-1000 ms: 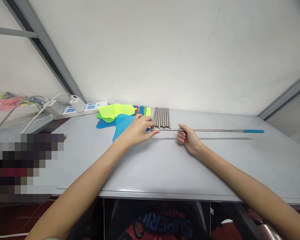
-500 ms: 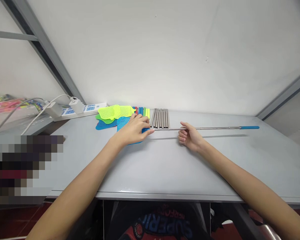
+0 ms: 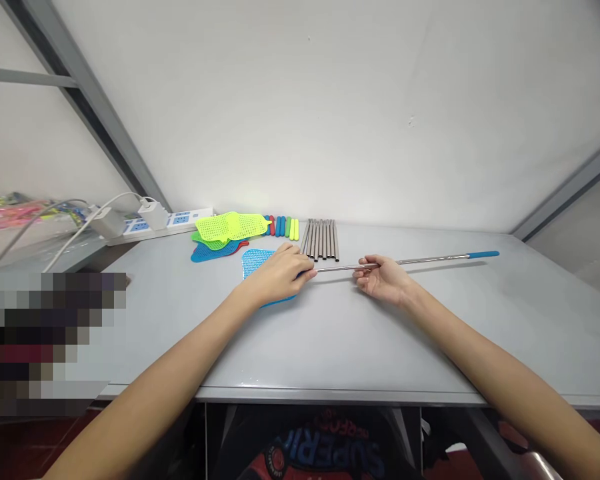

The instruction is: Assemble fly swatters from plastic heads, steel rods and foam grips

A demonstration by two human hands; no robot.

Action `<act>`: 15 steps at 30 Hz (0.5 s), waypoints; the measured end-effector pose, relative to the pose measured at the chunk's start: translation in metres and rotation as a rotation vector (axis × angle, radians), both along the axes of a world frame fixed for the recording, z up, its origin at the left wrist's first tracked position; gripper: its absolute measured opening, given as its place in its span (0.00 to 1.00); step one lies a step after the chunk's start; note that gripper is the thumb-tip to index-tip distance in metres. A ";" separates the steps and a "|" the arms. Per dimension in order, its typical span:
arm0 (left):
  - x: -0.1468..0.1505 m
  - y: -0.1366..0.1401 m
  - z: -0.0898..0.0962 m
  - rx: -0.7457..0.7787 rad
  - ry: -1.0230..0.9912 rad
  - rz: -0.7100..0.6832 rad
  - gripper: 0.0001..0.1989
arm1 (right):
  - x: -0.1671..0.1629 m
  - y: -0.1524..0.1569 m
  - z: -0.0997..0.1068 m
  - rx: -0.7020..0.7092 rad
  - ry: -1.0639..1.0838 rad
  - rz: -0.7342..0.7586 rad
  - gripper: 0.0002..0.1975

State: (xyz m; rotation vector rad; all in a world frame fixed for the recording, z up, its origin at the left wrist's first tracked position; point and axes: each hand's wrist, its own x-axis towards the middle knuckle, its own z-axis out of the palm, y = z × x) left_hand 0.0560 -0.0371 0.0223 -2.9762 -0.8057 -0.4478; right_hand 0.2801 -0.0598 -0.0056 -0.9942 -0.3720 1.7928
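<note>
Blue-handled silver metal rod [image 3: 433,259] is shifted left above grey surface [image 3: 380,347]; blue perforated plastic paddle [image 3: 257,259] is pulled clear of coloured mesh stack [image 3: 230,227]. Rod's paddle end is clamped in left hand [image 3: 281,272]; right hand [image 3: 384,281] grip is loosened, hold unclear.

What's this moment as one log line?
left hand: holding blue mesh paddle; right hand: touching metal rod; rod end: blue handle; beyond: metal tubes

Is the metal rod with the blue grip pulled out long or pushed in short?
Pulled out long: the rod runs from the left hand past the right hand to its blue grip, a section joint showing along it.
</note>
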 end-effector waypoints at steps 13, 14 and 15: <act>-0.005 0.002 0.003 -0.053 -0.039 0.013 0.15 | 0.005 -0.007 0.009 0.166 -0.241 0.354 0.14; -0.005 0.001 0.004 -0.069 -0.045 0.008 0.15 | 0.006 -0.007 0.011 0.183 -0.248 0.376 0.15; -0.005 0.000 0.005 -0.084 -0.050 0.003 0.15 | 0.006 -0.008 0.012 0.196 -0.253 0.400 0.15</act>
